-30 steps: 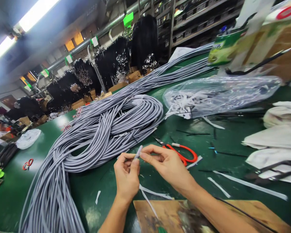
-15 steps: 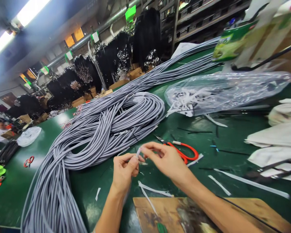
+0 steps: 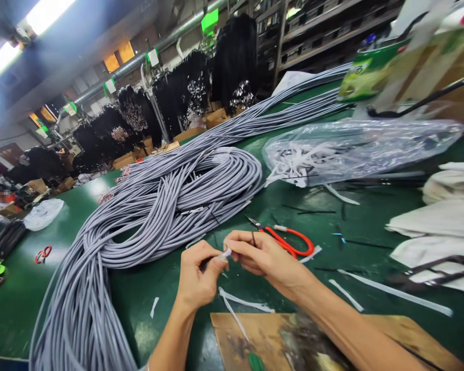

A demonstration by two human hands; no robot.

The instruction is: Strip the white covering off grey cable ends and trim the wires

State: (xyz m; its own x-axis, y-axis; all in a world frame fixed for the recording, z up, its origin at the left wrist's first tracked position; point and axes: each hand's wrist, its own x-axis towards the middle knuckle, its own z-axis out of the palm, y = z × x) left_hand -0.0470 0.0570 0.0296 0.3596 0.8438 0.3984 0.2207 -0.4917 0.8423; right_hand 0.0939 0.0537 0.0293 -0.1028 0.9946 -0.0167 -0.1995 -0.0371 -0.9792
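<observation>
My left hand pinches a small white strip between thumb and forefinger. Its fingers are closed and hide most of the strip. My right hand is closed just to the right, with its fingertips against or very near the strip's end. A thin dark piece shows at the right forefinger; whether it is gripped I cannot tell. Behind the right hand lie red-handled scissors on the green table. A large looped bundle of grey cables spreads behind and left of both hands.
A clear plastic bag of white strips lies at the back right. White gloves and dark-handled pliers are on the right. A stained wooden board is in front, and smaller red scissors lie far left. A person sits in the background.
The white strip has tipped from nearly upright to slanting right. My right fingers have curled in lower beside it, and the thin dark piece now shows at them.
</observation>
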